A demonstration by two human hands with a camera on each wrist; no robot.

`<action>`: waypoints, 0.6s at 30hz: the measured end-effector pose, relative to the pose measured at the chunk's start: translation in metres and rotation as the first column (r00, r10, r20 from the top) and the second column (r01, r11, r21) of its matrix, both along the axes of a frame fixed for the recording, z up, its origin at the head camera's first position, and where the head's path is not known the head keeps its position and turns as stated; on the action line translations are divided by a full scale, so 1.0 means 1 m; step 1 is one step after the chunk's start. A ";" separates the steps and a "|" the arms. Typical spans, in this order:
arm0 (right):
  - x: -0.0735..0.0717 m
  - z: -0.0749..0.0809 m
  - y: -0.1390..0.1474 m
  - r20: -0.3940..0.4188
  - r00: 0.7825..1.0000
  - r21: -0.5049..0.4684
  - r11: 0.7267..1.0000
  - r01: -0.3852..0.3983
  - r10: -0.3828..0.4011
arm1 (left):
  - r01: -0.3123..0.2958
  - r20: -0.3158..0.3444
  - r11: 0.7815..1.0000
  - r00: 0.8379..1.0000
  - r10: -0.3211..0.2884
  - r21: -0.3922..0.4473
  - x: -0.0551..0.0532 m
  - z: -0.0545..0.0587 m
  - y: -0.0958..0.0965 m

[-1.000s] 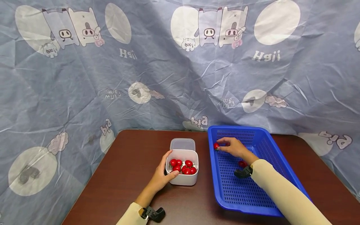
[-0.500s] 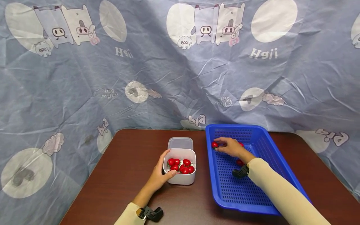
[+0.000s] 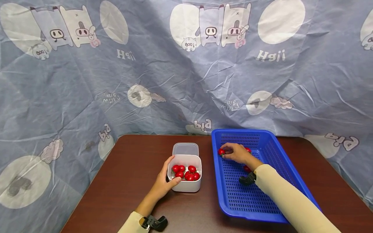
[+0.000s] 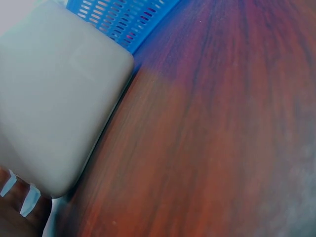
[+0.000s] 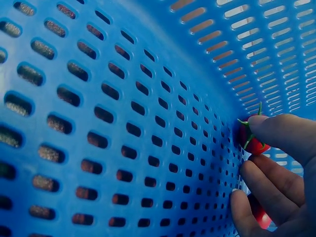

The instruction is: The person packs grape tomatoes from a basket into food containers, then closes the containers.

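A wide stretch of the tabletop (image 3: 116,174) offers room between its left edge and the left hand (image 3: 163,181), which blocks the left side of the box (image 3: 187,186). The box is open from above; the lid (image 3: 185,149) stands in the way behind it. A narrow lane separates box and basket (image 3: 247,199), running toward the tabletop's far edge, where the cloth (image 3: 175,68) hangs as a barrier. Inside the basket, the right hand (image 3: 237,153) obstructs the far left corner and the right sleeve (image 3: 287,191) crosses the right rim; the near left corner leaves room.
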State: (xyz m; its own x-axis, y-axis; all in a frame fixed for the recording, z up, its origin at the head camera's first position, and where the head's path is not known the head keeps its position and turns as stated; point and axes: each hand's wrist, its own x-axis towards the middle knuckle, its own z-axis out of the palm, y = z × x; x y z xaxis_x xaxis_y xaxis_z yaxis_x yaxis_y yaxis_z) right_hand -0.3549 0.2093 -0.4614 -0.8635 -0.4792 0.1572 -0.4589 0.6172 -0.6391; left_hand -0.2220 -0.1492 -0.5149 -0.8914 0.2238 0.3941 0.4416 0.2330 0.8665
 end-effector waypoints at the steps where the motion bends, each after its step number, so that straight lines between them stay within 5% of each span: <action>1: 0.000 0.000 0.000 -0.001 1.000 0.001 1.000 0.000 0.000 | -0.001 0.000 1.000 1.000 0.001 0.001 0.000 0.001 0.000; 18: 0.005 0.004 -0.004 -0.051 0.998 0.064 0.998 -0.017 0.020 | 0.006 0.024 1.000 1.000 -0.006 0.005 0.002 0.003 0.001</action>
